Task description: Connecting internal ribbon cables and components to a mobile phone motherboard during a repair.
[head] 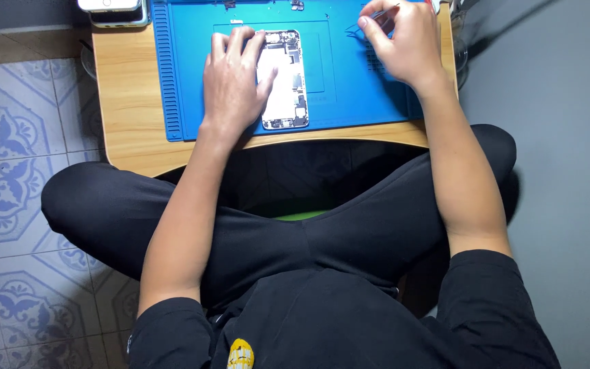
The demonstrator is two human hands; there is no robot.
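Note:
An opened phone (287, 82) with its insides showing lies on a blue work mat (349, 96) on a small wooden table (124, 102). My left hand (232, 82) rests flat on the phone's left side and holds it down. My right hand (404, 41) is at the mat's far right, fingers closed on thin metal tweezers (370, 19) whose tips point left over the mat's small compartments.
Another phone (112, 8) lies at the table's far left corner. Small parts (298, 5) sit at the mat's far edge. My crossed legs in black trousers (274, 225) are under the table. Patterned tiles (8, 157) lie left, a grey floor (568, 171) right.

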